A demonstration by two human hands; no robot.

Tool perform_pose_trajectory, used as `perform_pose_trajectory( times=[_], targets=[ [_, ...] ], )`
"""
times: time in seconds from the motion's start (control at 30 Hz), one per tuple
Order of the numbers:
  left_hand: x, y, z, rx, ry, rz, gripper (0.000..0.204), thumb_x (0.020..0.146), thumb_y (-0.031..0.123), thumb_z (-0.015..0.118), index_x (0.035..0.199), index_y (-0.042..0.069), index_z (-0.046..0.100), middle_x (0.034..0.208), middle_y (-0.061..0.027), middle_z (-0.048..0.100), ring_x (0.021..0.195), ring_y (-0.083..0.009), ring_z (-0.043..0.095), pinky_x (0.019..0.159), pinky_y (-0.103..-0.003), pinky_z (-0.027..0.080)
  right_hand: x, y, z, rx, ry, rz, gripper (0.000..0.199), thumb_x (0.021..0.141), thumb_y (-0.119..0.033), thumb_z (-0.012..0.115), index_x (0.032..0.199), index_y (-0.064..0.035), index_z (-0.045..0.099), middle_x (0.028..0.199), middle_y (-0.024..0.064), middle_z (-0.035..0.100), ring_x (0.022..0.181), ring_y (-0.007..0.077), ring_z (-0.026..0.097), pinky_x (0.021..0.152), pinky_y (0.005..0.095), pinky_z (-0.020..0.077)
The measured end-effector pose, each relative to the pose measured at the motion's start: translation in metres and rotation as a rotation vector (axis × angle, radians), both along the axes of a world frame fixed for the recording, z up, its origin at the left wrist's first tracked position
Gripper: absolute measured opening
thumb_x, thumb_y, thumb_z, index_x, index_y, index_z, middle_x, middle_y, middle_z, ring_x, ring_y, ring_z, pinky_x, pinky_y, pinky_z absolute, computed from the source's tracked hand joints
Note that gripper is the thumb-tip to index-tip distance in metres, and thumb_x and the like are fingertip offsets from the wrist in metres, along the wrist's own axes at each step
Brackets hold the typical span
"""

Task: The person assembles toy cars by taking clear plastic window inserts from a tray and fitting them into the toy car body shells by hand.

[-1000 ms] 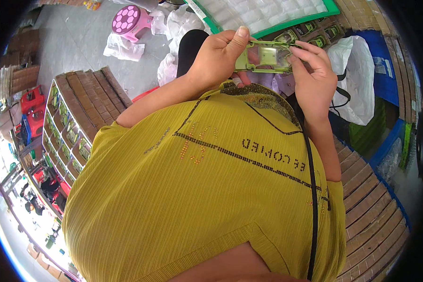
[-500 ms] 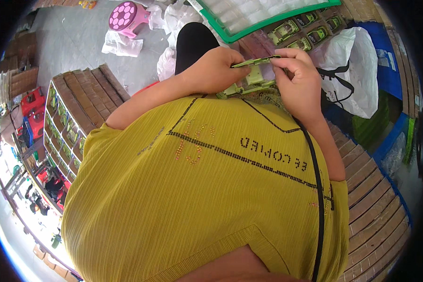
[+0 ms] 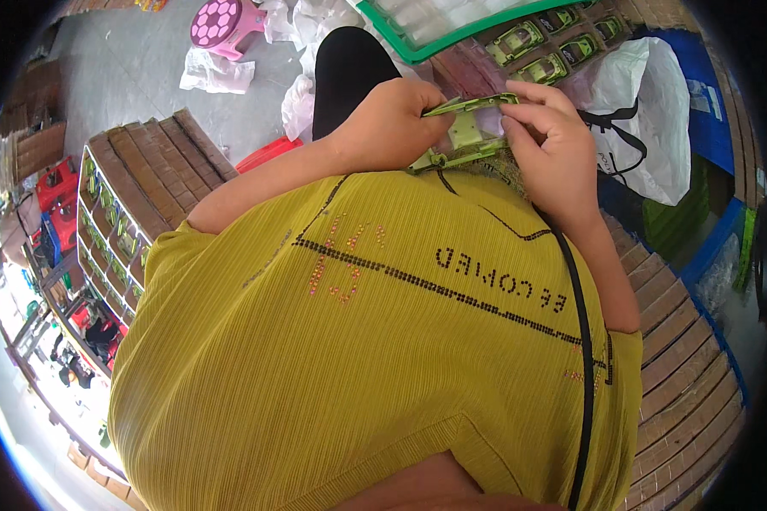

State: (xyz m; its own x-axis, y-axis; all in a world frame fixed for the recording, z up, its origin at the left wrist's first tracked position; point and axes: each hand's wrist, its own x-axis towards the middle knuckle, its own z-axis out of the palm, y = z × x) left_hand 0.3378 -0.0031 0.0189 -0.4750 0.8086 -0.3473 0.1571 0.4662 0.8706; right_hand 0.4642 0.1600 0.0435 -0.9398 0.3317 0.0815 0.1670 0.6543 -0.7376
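A lime-green toy car body is held up in front of my lap, tilted so that its hollow pale inside shows. My left hand is closed on its left end, thumb and fingers pinching the upper rim. At the opposite end, my right hand pinches the right corner between thumb and forefinger, the other fingers curled above. Whether a smaller part lies under the right fingertips is hidden. Just beyond my right hand, several similar green toy cars lie in a divided cardboard tray.
A green-rimmed bin holding white pieces stands ahead. A white plastic bag with black straps lies at right. To the left stand a stack of divided cardboard trays with green cars and a pink stool. More cardboard is stacked right.
Both hands and the toy car body have shifted slightly right. The toy car body is tilted a little differently, and both hands keep their hold.
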Motion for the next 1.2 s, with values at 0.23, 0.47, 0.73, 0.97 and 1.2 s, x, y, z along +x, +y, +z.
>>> perform_pose_trajectory(
  times=[0.23, 0.47, 0.73, 0.97, 1.2],
  targets=[
    [0.001, 0.001, -0.004, -0.058, -0.044, -0.052, 0.027, 0.083, 0.026, 0.061, 0.079, 0.000, 0.065, 0.066, -0.0157, 0.060, 0.062, -0.0265, 0.060, 0.059, -0.036, 0.046, 0.006, 0.000, -0.005, -0.184, -0.080, -0.067, 0.014, 0.078, 0.004, 0.061, 0.090, 0.0012, 0.067, 0.108, 0.0084, 0.061, 0.084, 0.0102, 0.060, 0.070, 0.0209, 0.0470],
    [-0.014, 0.004, 0.007, -0.084, 0.225, -0.324, 0.026, 0.081, 0.021, 0.064, 0.086, -0.004, 0.064, 0.070, -0.0124, 0.063, 0.066, -0.0159, 0.059, 0.061, -0.031, 0.044, 0.007, -0.004, -0.009, -0.173, -0.150, -0.021, 0.012, 0.074, 0.002, 0.063, 0.086, 0.0013, 0.066, 0.109, 0.0098, 0.060, 0.093, 0.0156, 0.060, 0.077, 0.0255, 0.0474],
    [-0.028, 0.013, 0.005, -0.132, 0.130, -0.462, 0.026, 0.086, 0.022, 0.059, 0.084, -0.004, 0.062, 0.066, -0.0133, 0.061, 0.059, -0.0174, 0.055, 0.058, -0.032, 0.044, 0.000, -0.004, -0.005, -0.130, -0.106, -0.024, 0.011, 0.074, 0.002, 0.062, 0.084, 0.0017, 0.066, 0.113, 0.0105, 0.058, 0.099, 0.0182, 0.058, 0.080, 0.0264, 0.0475],
    [-0.028, 0.016, 0.022, -0.050, 0.170, -0.212, 0.030, 0.087, 0.027, 0.058, 0.079, -0.001, 0.063, 0.063, -0.0080, 0.063, 0.053, -0.0141, 0.054, 0.054, -0.030, 0.043, -0.014, -0.013, 0.000, -0.367, 0.387, -0.252, 0.021, 0.078, -0.006, 0.064, 0.097, 0.0026, 0.059, 0.101, 0.0123, 0.061, 0.094, 0.0177, 0.059, 0.074, 0.0297, 0.0512],
    [-0.022, 0.023, 0.026, 0.011, 0.364, -0.040, 0.029, 0.083, 0.033, 0.059, 0.081, 0.005, 0.066, 0.065, -0.0166, 0.060, 0.064, -0.0361, 0.059, 0.058, -0.042, 0.046, -0.026, 0.000, 0.010, -0.826, -0.249, -0.217, 0.031, 0.082, -0.012, 0.064, 0.104, 0.0067, 0.056, 0.094, 0.0085, 0.062, 0.078, 0.0147, 0.062, 0.064, 0.0269, 0.0549]
  ],
)
